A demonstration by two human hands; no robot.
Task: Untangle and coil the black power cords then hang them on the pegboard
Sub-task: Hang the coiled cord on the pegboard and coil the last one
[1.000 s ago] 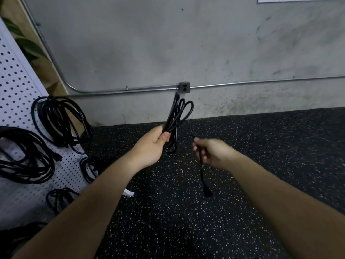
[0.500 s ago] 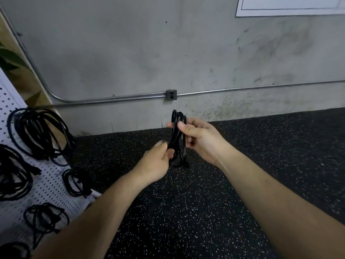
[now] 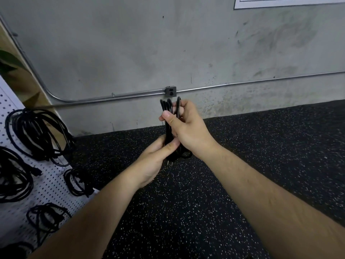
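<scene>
A black power cord (image 3: 166, 109), folded into a narrow upright bundle of several loops, is held in front of me above the speckled floor. My left hand (image 3: 155, 159) grips the bundle's lower part, thumb pressed across it. My right hand (image 3: 183, 126) grips the upper part, thumb on the front and fingers curled behind. A plug with metal prongs (image 3: 170, 162) pokes out below my left hand. The white pegboard (image 3: 54, 186) stands at the left edge with several black coiled cords (image 3: 37, 135) hanging on it.
Black rubber floor (image 3: 205, 202) with white specks spreads ahead and to the right. A grey concrete wall (image 3: 168, 53) carries a metal conduit and a small outlet box (image 3: 170, 91). A plant leaf (image 3: 9, 60) shows at far left.
My right hand, which held the cord's dangling loose end a second ago, has moved up onto the bundle and now grips its upper loops. The free end has been gathered in. The view shifted right.
</scene>
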